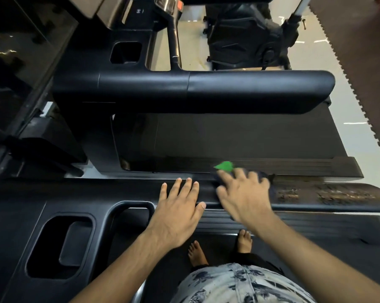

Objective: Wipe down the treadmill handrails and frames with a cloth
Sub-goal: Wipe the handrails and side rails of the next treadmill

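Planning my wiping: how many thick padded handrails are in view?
2. The near thick black padded handrail lies under the left hand and the right hand, which presses a dark, green-cornered cloth; the far handrail runs beyond the black treadmill belt. Others may be hidden.

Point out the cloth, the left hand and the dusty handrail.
cloth [225, 166], head view, its green corner.
left hand [180, 207], head view, back of the hand.
handrail [337, 196], head view, its dusty top.

The near handrail is carrying a dark, green-cornered cloth under the right hand; the left hand is lying flat beside it.
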A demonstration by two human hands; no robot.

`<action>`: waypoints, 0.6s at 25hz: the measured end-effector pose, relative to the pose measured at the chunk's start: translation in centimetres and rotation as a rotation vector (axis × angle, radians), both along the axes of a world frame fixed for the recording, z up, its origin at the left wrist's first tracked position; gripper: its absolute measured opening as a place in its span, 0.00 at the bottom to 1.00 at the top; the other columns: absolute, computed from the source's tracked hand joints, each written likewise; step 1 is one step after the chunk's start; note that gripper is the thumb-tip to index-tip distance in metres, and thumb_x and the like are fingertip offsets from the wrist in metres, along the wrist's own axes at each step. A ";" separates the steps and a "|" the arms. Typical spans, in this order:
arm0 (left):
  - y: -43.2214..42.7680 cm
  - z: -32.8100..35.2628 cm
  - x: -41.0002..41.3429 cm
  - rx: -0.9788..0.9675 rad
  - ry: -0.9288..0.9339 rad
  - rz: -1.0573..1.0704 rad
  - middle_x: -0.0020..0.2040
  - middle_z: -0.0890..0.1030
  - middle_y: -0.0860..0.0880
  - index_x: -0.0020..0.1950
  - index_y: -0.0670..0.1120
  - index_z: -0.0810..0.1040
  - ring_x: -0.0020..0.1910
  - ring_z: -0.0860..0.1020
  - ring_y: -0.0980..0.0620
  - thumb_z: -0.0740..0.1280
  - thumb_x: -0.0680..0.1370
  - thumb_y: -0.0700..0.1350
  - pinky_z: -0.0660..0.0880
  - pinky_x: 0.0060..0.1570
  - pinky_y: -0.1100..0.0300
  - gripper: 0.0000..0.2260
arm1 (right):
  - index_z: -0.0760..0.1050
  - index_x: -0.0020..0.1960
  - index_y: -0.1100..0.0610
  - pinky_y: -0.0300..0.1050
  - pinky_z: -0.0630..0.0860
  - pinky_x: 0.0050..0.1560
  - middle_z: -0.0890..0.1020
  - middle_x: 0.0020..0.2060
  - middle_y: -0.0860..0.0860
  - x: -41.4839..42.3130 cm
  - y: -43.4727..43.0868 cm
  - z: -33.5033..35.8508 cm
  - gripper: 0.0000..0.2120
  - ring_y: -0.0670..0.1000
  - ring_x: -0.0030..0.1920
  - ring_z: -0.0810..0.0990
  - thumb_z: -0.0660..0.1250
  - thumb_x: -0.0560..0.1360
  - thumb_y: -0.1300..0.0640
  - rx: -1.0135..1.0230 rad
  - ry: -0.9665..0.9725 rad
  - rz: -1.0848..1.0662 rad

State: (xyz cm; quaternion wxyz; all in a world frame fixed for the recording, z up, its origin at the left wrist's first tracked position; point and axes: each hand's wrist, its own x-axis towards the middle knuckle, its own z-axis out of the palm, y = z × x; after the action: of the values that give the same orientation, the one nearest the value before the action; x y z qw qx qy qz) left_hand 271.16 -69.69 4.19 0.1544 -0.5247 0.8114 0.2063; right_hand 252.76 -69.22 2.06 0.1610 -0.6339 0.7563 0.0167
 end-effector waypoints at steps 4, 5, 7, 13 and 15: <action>-0.1 -0.3 -1.5 0.012 0.024 -0.009 0.81 0.48 0.51 0.80 0.49 0.47 0.79 0.43 0.50 0.44 0.83 0.58 0.41 0.77 0.44 0.27 | 0.67 0.72 0.42 0.60 0.69 0.62 0.75 0.66 0.51 -5.1 -3.0 0.4 0.23 0.59 0.64 0.74 0.49 0.80 0.42 0.189 -0.121 -0.109; 0.0 -0.3 -1.8 0.014 0.026 -0.014 0.81 0.48 0.51 0.80 0.50 0.47 0.79 0.43 0.50 0.44 0.83 0.58 0.41 0.77 0.44 0.27 | 0.68 0.71 0.44 0.62 0.68 0.63 0.74 0.66 0.53 -5.4 -3.4 0.6 0.22 0.60 0.65 0.73 0.50 0.80 0.43 0.279 -0.070 -0.228; 0.1 -0.3 -2.4 -0.001 0.022 -0.025 0.81 0.49 0.51 0.80 0.50 0.47 0.79 0.43 0.50 0.44 0.83 0.59 0.41 0.77 0.43 0.27 | 0.67 0.72 0.45 0.61 0.69 0.60 0.75 0.64 0.54 -3.1 -1.6 0.7 0.23 0.60 0.61 0.74 0.49 0.80 0.42 0.150 0.069 -0.110; 0.2 -0.4 -3.4 0.016 0.019 -0.049 0.81 0.49 0.51 0.80 0.49 0.47 0.79 0.43 0.49 0.43 0.83 0.59 0.41 0.77 0.43 0.27 | 0.70 0.69 0.44 0.62 0.69 0.64 0.75 0.67 0.52 -9.4 -3.1 0.2 0.24 0.60 0.65 0.73 0.46 0.79 0.41 0.311 0.000 -0.260; 0.1 -0.4 -4.1 0.015 0.021 -0.051 0.81 0.49 0.51 0.80 0.49 0.47 0.79 0.44 0.49 0.44 0.83 0.59 0.41 0.77 0.43 0.27 | 0.68 0.71 0.45 0.60 0.70 0.61 0.75 0.64 0.53 -6.7 -1.1 0.5 0.24 0.60 0.61 0.75 0.48 0.79 0.42 0.169 0.119 -0.137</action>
State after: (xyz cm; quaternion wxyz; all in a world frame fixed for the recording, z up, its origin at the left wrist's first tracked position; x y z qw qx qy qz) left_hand 267.11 -69.56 3.79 0.1548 -0.5005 0.8245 0.2138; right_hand 246.08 -70.30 2.52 0.1694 -0.5627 0.8021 0.1067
